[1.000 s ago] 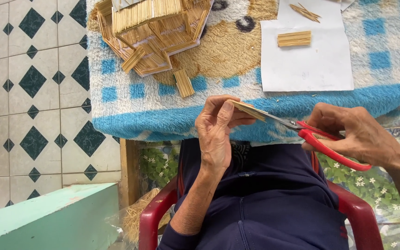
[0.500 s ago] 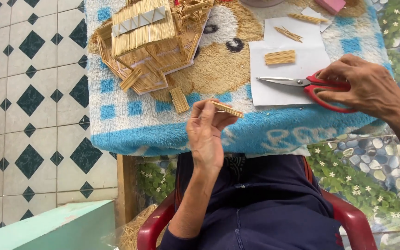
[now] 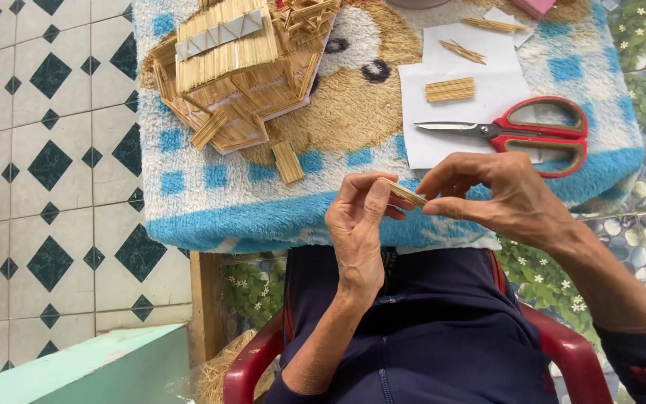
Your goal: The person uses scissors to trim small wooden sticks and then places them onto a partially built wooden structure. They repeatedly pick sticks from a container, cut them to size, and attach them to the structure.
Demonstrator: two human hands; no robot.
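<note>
A small flat bundle of thin wooden sticks is pinched between both hands just in front of the table edge. My left hand grips its left end with thumb and fingers. My right hand pinches its right end with fingertips. Red-handled scissors lie flat on a white sheet of paper beyond my right hand, untouched. A model house made of sticks stands on the far left of the table.
The table is covered with a fluffy blue-and-white towel. Another stick panel and loose sticks lie on the paper, a short panel by the house. I sit in a red plastic chair; tiled floor to the left.
My right hand put the scissors down on the paper and came back to pinch the stick bundle that my left hand kept holding.
</note>
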